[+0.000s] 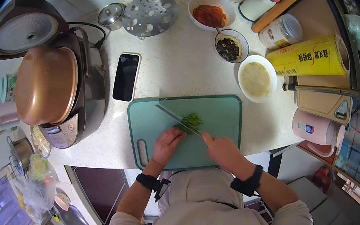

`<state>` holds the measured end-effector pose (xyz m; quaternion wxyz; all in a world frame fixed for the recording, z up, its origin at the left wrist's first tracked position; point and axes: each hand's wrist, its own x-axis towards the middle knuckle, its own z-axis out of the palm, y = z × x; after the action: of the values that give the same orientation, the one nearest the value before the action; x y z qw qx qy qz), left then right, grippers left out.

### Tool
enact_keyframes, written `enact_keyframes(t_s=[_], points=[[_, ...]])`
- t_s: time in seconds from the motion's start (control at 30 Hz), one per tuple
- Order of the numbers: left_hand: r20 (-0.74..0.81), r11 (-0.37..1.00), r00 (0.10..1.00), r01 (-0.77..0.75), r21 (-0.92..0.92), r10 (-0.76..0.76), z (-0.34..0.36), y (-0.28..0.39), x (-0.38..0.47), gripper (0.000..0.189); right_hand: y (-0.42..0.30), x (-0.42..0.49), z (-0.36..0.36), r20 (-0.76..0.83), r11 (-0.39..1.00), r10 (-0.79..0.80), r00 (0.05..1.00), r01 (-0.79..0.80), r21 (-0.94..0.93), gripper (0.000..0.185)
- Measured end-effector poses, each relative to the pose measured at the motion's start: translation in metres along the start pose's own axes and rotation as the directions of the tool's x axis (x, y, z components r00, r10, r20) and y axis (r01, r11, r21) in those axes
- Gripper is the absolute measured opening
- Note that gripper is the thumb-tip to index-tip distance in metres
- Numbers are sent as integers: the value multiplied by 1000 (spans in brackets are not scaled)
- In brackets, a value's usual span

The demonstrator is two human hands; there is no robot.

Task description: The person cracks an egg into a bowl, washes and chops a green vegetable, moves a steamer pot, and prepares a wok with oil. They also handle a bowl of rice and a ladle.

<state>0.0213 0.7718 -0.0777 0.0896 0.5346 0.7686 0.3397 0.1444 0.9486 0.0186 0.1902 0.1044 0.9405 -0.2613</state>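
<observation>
A green cutting board (pixel 214 110) lies at the counter's front edge, slightly turned. On it sits a small heap of chopped green leaves (pixel 193 119). My right hand (pixel 224 151) grips the handle of a kitchen knife (pixel 174 116), its blade slanting to the upper left across the greens. Beside the blade, my left hand (pixel 168 144) presses on the near end of the greens with its fingers bent together. The fingertips and the greens beneath them are partly hidden.
Left of the board are a smartphone (pixel 126 77) and an open rice cooker (pixel 89 100) with a copper-coloured inner pot (pixel 45 86). Behind stand a bowl of red sauce (pixel 209 15), a bowl of dark sauce (pixel 229 48) and a bowl of pale liquid (pixel 256 80). A yellow cling-film box (pixel 310 56) lies right.
</observation>
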Motion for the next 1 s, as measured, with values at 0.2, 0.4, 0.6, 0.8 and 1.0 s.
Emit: enact_keyframes(t_s=[0.2,0.4,0.6,0.8,1.0], points=[[-32,999,999,-35,38,36,3,-2,-4,26,-13,-33,-38,154,998,3,988,6,-56,28],[-12,1000,1000,3,30,-2,4,-4,-6,27,-9,-28,-11,137,1000,7,991,-8,5,32],[-15,1000,1000,-2,-26,2,0,-2,-1,27,-6,4,25,-123,999,-29,992,34,34,29],[-23,999,999,-34,9,34,0,-2,-2,27,-13,-25,-11,122,998,32,992,-38,46,33],[-25,999,999,-30,12,30,2,-4,-4,27,-10,-28,-11,165,998,16,986,-27,64,35]])
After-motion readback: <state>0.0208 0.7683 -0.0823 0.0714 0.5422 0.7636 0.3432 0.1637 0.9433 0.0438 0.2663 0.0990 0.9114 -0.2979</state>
